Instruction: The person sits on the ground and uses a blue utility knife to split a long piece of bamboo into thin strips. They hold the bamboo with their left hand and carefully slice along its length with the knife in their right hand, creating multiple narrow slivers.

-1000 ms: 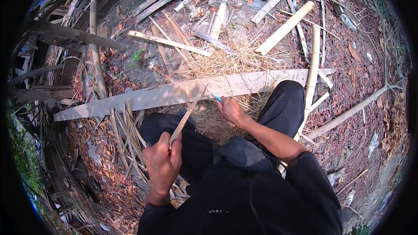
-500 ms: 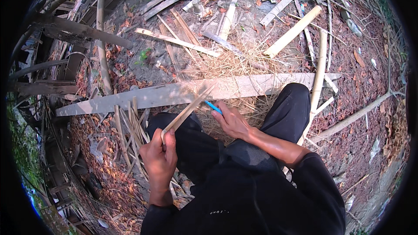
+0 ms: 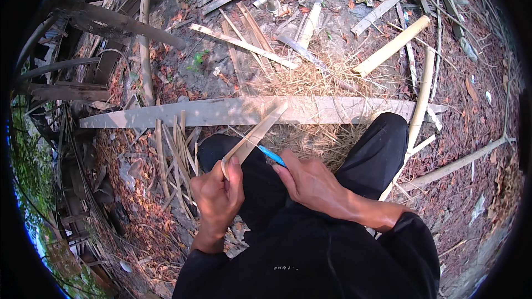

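Note:
My left hand [image 3: 217, 192] is closed round the near end of a flat, pale split-bamboo strip [image 3: 256, 134]. The strip slants away to the right, and its far end overlaps a long grey plank [image 3: 194, 113] lying crosswise; whether the two touch I cannot tell. In my right hand [image 3: 311, 181] is a knife with a blue handle [image 3: 271, 155], gripped with the fingers wrapped round it. Its thin blade points left and lies across the strip, a little ahead of my left thumb. The fingers' undersides are hidden.
Curly shavings [image 3: 310, 72] lie beyond and over the plank. Several thin strips [image 3: 176, 155] sit left of my knees. A thick bamboo piece [image 3: 391, 46] and a long pole [image 3: 421, 99] lie to the right. Stacked timber [image 3: 119, 25] stands at the left.
My right hand and the knife have drawn back nearer my body, bringing the blade across the strip. The view has shifted slightly, and my left hand still holds the strip.

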`<state>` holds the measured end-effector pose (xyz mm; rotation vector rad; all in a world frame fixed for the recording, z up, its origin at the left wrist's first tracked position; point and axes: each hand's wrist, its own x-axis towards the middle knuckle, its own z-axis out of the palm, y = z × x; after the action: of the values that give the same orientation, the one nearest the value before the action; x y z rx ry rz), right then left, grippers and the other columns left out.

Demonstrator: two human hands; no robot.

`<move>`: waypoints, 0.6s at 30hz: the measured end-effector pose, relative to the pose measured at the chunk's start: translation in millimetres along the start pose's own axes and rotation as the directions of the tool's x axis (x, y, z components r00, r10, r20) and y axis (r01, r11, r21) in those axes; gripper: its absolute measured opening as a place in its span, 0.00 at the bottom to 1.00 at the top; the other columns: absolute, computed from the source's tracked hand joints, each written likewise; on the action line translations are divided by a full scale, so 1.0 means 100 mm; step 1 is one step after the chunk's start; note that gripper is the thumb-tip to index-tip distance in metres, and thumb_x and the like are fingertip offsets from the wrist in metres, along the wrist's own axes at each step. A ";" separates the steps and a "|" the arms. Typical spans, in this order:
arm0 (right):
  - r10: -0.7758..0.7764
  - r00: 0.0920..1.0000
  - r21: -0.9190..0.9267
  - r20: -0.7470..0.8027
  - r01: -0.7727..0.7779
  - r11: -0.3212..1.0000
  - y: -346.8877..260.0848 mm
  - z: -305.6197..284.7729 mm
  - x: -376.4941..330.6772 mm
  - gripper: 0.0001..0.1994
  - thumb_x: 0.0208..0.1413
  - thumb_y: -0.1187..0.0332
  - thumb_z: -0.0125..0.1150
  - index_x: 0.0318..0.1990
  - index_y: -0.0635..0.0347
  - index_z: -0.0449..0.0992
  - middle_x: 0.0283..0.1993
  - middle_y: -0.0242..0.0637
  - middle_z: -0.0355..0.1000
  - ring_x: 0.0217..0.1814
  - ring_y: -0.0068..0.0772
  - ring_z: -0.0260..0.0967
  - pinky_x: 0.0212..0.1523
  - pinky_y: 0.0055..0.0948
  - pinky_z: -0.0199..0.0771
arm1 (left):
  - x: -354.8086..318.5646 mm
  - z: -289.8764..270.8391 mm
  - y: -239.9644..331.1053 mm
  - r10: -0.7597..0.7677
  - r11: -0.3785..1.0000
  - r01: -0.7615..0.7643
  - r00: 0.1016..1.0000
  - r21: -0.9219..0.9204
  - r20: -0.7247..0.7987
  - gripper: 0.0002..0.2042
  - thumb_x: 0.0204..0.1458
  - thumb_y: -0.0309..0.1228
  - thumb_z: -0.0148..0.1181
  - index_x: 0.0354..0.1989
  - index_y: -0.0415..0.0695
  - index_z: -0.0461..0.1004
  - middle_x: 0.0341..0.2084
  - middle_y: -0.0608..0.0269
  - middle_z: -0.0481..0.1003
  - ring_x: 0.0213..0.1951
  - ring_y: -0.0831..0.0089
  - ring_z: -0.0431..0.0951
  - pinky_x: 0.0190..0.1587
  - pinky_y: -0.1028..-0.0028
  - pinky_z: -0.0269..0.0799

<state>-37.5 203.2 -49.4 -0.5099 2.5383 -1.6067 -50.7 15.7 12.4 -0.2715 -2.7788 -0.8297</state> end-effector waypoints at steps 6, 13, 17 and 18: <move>0.007 0.999 -0.069 -0.041 -0.010 0.998 0.13 0.24 0.06 0.10 0.65 0.66 0.54 0.40 0.63 0.62 0.18 0.50 0.70 0.20 0.59 0.70 0.20 0.51 0.66 | -0.01 0.01 0.02 -0.143 0.988 0.141 0.989 -0.066 -0.023 0.14 0.61 0.26 0.57 0.21 0.36 0.75 0.05 0.62 0.60 0.08 0.81 0.61 0.14 0.72 0.51; 0.105 0.992 -0.069 -0.063 -0.109 0.992 0.41 0.41 0.02 0.11 0.66 0.66 0.52 0.41 0.64 0.61 0.19 0.51 0.70 0.20 0.60 0.70 0.20 0.52 0.67 | -0.02 0.14 0.19 -0.342 0.910 0.310 0.937 -0.275 -0.075 0.28 0.64 0.35 0.53 0.09 0.36 0.69 0.02 0.65 0.63 0.07 0.79 0.66 0.11 0.77 0.57; -0.001 0.994 0.026 -0.108 0.004 1.000 -0.01 0.25 0.04 0.10 0.64 0.70 0.55 0.41 0.66 0.62 0.17 0.54 0.68 0.20 0.63 0.69 0.19 0.52 0.65 | 0.02 0.18 0.15 -0.398 0.866 0.354 0.916 -0.352 -0.059 0.30 0.64 0.37 0.53 0.08 0.36 0.68 0.02 0.62 0.64 0.07 0.79 0.66 0.12 0.77 0.58; 0.022 0.999 0.023 -0.041 -0.021 1.000 -0.04 0.26 0.02 0.10 0.64 0.71 0.55 0.42 0.67 0.62 0.17 0.54 0.68 0.19 0.63 0.69 0.19 0.52 0.65 | 0.02 0.19 0.15 -0.380 0.879 0.340 0.923 -0.334 -0.062 0.30 0.64 0.37 0.53 0.08 0.36 0.68 0.02 0.63 0.64 0.07 0.79 0.66 0.12 0.77 0.58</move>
<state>-31.9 178.3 -57.2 -0.4507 2.5424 -1.6533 -52.2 39.0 5.8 0.2543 -2.6016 -1.3374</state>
